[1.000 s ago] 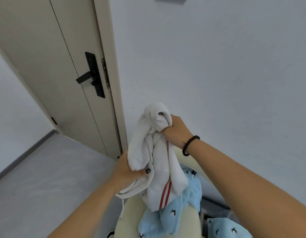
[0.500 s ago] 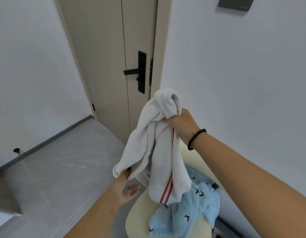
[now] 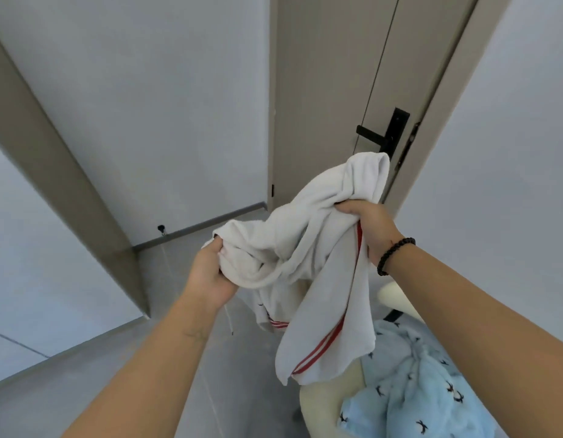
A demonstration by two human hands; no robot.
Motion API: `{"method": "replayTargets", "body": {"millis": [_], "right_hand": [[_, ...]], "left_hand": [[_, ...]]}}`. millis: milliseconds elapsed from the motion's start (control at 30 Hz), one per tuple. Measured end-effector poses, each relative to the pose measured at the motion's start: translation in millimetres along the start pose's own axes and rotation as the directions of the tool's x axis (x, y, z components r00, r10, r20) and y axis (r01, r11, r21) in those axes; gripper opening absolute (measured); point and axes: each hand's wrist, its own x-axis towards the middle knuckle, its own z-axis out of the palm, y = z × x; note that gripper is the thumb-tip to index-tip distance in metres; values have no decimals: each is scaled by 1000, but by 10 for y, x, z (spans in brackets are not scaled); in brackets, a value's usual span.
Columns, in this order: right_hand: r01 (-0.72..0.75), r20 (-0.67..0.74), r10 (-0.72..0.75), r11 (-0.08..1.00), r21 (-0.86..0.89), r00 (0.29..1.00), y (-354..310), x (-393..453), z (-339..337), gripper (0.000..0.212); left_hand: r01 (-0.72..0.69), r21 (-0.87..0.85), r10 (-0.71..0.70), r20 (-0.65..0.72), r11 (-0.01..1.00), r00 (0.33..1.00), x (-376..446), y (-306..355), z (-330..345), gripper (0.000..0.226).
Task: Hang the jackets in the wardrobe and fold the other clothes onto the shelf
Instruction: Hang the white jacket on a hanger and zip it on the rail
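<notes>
A white garment with red stripes (image 3: 308, 248) hangs bunched in the air in front of me, a thin drawstring dangling from it. My left hand (image 3: 210, 273) grips a wad of its cloth at the lower left. My right hand (image 3: 368, 226), with a black bead bracelet on the wrist, grips its upper part. Below at the right, a light blue garment with small black bird prints (image 3: 413, 384) lies crumpled on a cream chair (image 3: 318, 406).
A beige door (image 3: 330, 90) with a black lever handle (image 3: 384, 137) stands shut straight ahead. White walls flank it. A beige frame edge (image 3: 68, 191) juts in at the left. Grey floor (image 3: 141, 358) spreads below my arms.
My view has swung left, so the door now sits right of centre. My left hand, open under the cloth half a second ago, now grips the white garment again; the garment is spread wider.
</notes>
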Motion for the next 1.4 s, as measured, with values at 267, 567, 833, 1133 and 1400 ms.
{"method": "replayTargets", "body": {"millis": [267,567,833,1133,1400], "right_hand": [[9,128,-8,1000,-8,992,187,-171,970,26],[47,394,-1,993,-107,919,481,-516,2022,37],[121,679,184,919,-375,711,1003,-966,2759,38],[343,713,266,734,-586,649,1005,-567,3495,53],[701,842,-156,641,-311,517,442,-372,4616,108]], "left_hand": [[-279,-71,286,99,958,953,-907,1180,-405,35],[-498,171,441,284,850,851,-1592,1877,-775,10],[-437,454,496,-12,776,868,-1816,2294,-1237,15],[-333,822,653,-62,462,755,-1964,2839,-1473,28],[-337,924,590,172,181,789,-1821,3132,-1479,38]]}}
